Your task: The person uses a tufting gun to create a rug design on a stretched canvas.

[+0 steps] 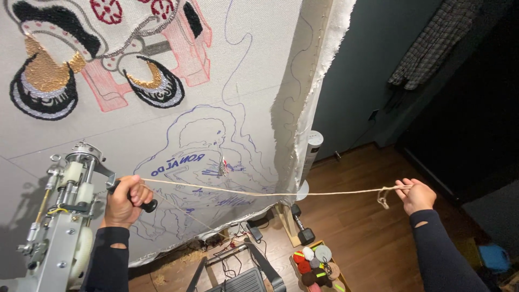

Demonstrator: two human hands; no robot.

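Note:
My left hand [123, 201] grips the black handle of a metal tufting gun [62, 216] at the lower left, in front of a stretched grey cloth [162, 135] bearing tufted patches in black, gold and pink and blue line drawings. A beige yarn strand [270, 193] runs taut from the left hand across to my right hand [415, 194], which pinches its looped end out to the right, away from the cloth.
The cloth's frayed edge [319, 70] hangs on a wooden frame. Below lie a box of coloured yarn balls [316, 267], a dumbbell [304, 232], cables and a dark chair [243, 278] on the wooden floor. A checked garment [432, 43] hangs at the upper right.

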